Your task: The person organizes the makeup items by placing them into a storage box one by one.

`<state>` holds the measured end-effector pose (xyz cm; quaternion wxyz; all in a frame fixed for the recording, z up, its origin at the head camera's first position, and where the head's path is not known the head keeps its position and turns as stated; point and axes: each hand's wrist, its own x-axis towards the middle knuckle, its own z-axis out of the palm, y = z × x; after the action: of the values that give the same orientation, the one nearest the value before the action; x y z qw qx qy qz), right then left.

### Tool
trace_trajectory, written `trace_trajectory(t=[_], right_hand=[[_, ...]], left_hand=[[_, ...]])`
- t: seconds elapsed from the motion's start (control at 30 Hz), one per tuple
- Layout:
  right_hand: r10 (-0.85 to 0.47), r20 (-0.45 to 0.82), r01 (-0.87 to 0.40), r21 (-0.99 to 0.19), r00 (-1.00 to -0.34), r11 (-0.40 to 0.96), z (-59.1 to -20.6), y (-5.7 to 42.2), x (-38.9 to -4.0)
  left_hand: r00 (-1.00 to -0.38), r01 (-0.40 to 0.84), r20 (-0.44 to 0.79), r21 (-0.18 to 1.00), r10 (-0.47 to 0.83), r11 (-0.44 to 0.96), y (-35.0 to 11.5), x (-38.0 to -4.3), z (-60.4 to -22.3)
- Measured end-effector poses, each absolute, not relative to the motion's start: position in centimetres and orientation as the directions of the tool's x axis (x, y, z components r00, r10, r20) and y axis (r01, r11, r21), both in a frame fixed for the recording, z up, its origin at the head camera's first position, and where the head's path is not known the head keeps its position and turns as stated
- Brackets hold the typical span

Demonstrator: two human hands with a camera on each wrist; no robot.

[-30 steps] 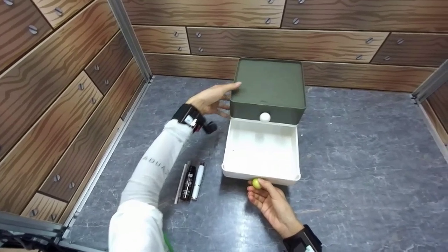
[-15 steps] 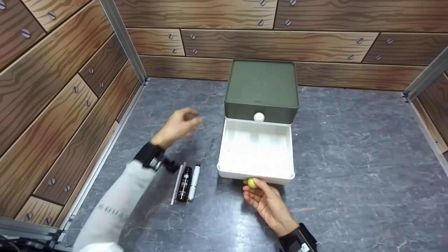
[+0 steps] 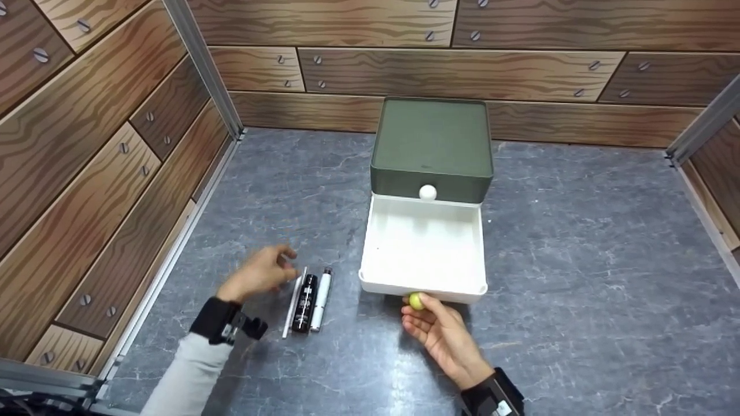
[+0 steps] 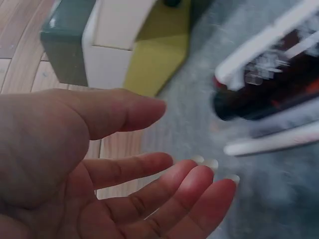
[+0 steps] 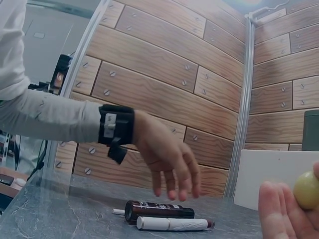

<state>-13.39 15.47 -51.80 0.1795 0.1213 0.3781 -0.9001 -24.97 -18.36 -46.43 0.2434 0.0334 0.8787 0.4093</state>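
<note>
1. Dark glossy cylindrical bottle (image 3: 304,303) on grey marbled tabletop (image 3: 589,260) — long axis running forward, slightly rightward.
2. Left hand (image 3: 260,273): fingers loosely spread, bottle just beyond them.
3. Right hand (image 3: 448,341) — pinching round yellow-green knob (image 3: 415,301).

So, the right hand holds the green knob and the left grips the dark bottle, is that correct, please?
Not quite: the left wrist view shows the left hand empty, clear of the dark bottle; the right hand holds the green knob.

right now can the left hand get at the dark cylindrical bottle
Probably yes: the left hand hovers empty close by, and nothing covers the dark cylindrical bottle, though a thin white stick and a white pen-shaped tube flank it closely.
</note>
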Motion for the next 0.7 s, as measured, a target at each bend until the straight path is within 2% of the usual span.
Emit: trace_trajectory(t=[0.4,0.7], right_hand=[[-0.250,-0.342,0.419,-0.640,-0.906,-0.644,-51.7,15.4,-13.3],[-0.243,-0.333,0.408,-0.647,-0.911,-0.644,-51.8,15.5,-13.3]], left_hand=[[-0.926,-0.100,-0.351,0.586,0.141,0.804,-17.6,-23.6,-49.0],[-0.916,-0.130,-0.384,0.561,0.117,0.818,-17.3,-24.0,-49.4]])
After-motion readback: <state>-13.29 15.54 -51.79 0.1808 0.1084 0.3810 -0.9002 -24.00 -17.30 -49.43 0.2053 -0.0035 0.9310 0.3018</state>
